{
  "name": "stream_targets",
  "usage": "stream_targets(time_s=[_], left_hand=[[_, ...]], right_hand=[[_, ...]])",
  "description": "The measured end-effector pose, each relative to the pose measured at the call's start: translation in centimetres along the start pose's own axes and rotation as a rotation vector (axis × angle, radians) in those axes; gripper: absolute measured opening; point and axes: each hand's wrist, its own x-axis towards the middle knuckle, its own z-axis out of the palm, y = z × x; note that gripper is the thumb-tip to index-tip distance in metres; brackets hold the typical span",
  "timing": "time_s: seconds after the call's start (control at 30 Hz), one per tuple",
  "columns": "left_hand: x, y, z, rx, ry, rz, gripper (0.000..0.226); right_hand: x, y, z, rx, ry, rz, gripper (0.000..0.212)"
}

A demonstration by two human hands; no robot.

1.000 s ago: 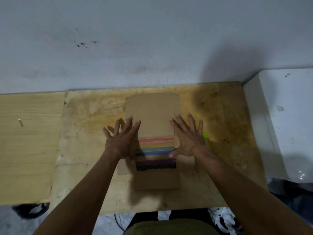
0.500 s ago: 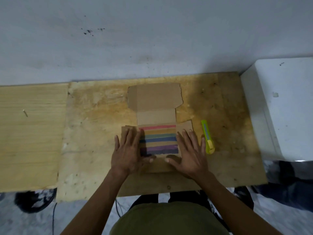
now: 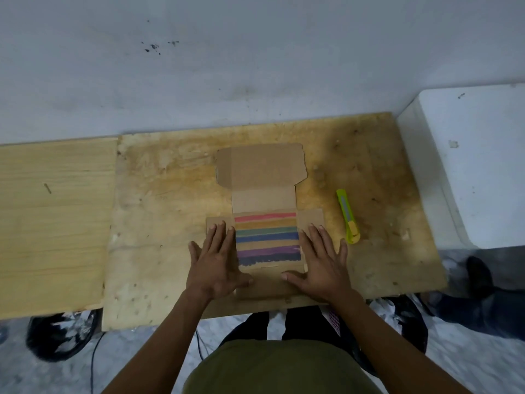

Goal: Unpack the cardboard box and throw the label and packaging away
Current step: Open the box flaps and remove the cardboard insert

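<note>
An unfolded brown cardboard box (image 3: 261,172) lies flat on the plywood table (image 3: 159,223), its lid flap spread toward the wall. In its middle panel sit horizontal colour stripes (image 3: 267,240): pink, orange, green, blue, purple and dark. My left hand (image 3: 216,260) lies flat, palm down, on the box's left side flap, fingers apart. My right hand (image 3: 321,263) presses flat on the right side flap in the same way. Both thumbs point inward over the near flap. Neither hand holds anything.
A yellow-green utility knife (image 3: 348,216) lies on the table just right of the box. A white box-shaped object (image 3: 468,166) stands at the right. A lighter wooden board (image 3: 54,223) adjoins on the left. The wall rises right behind the table.
Both hands have slid from the far part of the box back toward me and now rest on the side flaps. The camera view has shifted, uncovering the utility knife.
</note>
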Motion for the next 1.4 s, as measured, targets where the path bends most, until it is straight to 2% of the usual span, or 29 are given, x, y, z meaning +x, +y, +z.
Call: stream_targets(time_s=[0.03, 0.13, 0.2, 0.27, 0.33, 0.4, 0.47, 0.57, 0.67, 0.83, 1.03, 1.13, 1.23, 1.4], left_hand=[[0.0, 0.3, -0.4, -0.032, 0.06, 0.005, 0.117], [0.9, 1.2, -2.4, -0.165, 0.378, 0.008, 0.081], [2.5, 1.7, -4.2, -0.274, 0.5, -0.072, 0.069], [4.7, 2.0, -6.1, -0.426, 0.537, -0.184, 0.062], [7.1, 2.3, -8.3, -0.577, 0.563, -0.282, 0.062], [9.4, 2.7, -10.2, -0.732, 0.536, -0.404, 0.059], [11.7, 2.8, -11.4, -0.87, 0.47, -0.525, 0.053], [14.6, 2.5, -12.0, -1.07, 0.448, -0.632, 0.046], [16.4, 1.9, -12.0, -1.17, 0.478, -0.71, 0.034], [16.9, 2.2, -11.5, -1.279, 0.503, -0.687, 0.028], [15.3, 2.9, -13.1, -1.578, 0.377, -0.687, 0.012], [13.7, 2.4, -13.6, -1.629, 0.31, -0.639, 0.024], [11.9, 2.6, -13.8, -1.66, 0.316, -0.585, 0.026], [9.2, 3.1, -13.4, -1.679, 0.307, -0.512, 0.023]], right_hand=[[0.4, -0.1, -0.6, 0.012, 0.042, 0.006, 0.092], [2.4, -0.8, -3.4, 0.126, 0.297, 0.013, 0.058], [4.6, -1.1, -5.5, 0.271, 0.426, 0.068, 0.04], [7.6, -1.4, -7.3, 0.457, 0.448, 0.158, 0.033], [10.8, -1.4, -9.0, 0.625, 0.375, 0.264, 0.029], [13.9, -1.2, -10.3, 0.75, 0.273, 0.374, 0.027], [16.5, -1.2, -11.1, 0.861, 0.2, 0.459, 0.036], [19.2, -1.4, -11.4, 1.008, 0.216, 0.555, 0.024], [20.4, -2.0, -11.3, 1.09, 0.222, 0.623, 0.028], [20.8, -1.8, -10.8, 1.25, 0.203, 0.641, 0.024], [19.8, -0.8, -12.1, 1.382, 0.026, 0.612, 0.027], [18.3, -0.6, -13.0, 1.469, -0.01, 0.498, 0.032], [16.2, -1.1, -13.6, 1.552, 0.007, 0.428, 0.034], [12.9, -2.3, -13.6, 1.634, 0.093, 0.455, 0.037]])
